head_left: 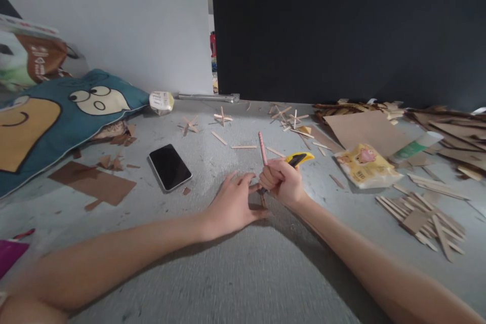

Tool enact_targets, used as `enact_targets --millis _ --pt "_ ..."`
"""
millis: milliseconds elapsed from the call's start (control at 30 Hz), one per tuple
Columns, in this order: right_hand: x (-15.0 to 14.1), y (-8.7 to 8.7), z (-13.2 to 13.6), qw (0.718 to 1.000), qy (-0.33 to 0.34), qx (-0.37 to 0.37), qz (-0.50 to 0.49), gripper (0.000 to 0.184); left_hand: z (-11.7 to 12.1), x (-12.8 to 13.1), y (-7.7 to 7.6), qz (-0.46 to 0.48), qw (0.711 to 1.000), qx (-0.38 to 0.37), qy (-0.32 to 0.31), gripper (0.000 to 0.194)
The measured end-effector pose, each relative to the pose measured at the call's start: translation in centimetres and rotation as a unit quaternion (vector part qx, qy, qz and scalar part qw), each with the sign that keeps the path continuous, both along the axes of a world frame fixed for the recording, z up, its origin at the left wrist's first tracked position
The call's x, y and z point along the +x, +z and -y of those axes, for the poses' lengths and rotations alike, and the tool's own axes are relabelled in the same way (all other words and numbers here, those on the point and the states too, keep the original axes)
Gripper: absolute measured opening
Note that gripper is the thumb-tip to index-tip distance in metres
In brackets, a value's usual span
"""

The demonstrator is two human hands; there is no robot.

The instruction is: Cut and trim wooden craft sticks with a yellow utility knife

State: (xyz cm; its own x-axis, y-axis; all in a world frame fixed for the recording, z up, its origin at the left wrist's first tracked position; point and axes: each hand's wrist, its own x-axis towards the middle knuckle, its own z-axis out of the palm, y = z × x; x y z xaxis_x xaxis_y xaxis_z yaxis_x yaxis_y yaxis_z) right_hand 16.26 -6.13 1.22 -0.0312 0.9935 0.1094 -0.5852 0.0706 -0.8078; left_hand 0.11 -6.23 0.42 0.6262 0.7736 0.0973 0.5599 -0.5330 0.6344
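Observation:
My right hand (283,180) is closed around a yellow-and-black utility knife (299,159), whose handle end sticks out behind the fist. A pink-and-white patterned pencil-like stick (262,148) shows just beyond the right fingers; I cannot tell whether it is held or lies on the table. My left hand (232,202) rests low on the table, its thumb and fingers curled around a small brown piece of cardboard (264,202). The fingertips of both hands nearly meet there. The knife's tip is largely hidden between them.
Left of the hands lie a black phone (169,167) and a cardboard sheet (93,182). A blue cushion (114,111) is farther left. Wooden sticks (423,217) and a yellow packet (366,165) are at right. Crossed sticks (223,117) stand towards the dark panel (341,30).

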Motion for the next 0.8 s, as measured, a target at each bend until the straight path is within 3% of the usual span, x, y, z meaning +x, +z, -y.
enact_targets --millis 300,533,800 --pt "-0.2 0.2 -0.9 0.99 -0.108 -0.086 -0.039 0.053 0.0 -0.3 -0.3 0.018 1.0 -0.018 0.006 0.074" --pt "0.3 -0.2 -2.2 0.962 -0.176 -0.192 -0.084 0.051 -0.1 -0.4 -0.5 0.012 0.999 -0.028 0.01 0.094" --pt "1.1 -0.7 -2.9 0.96 -0.126 -0.233 -0.088 0.054 0.0 -0.3 -0.2 0.002 1.0 -0.018 0.0 0.081"
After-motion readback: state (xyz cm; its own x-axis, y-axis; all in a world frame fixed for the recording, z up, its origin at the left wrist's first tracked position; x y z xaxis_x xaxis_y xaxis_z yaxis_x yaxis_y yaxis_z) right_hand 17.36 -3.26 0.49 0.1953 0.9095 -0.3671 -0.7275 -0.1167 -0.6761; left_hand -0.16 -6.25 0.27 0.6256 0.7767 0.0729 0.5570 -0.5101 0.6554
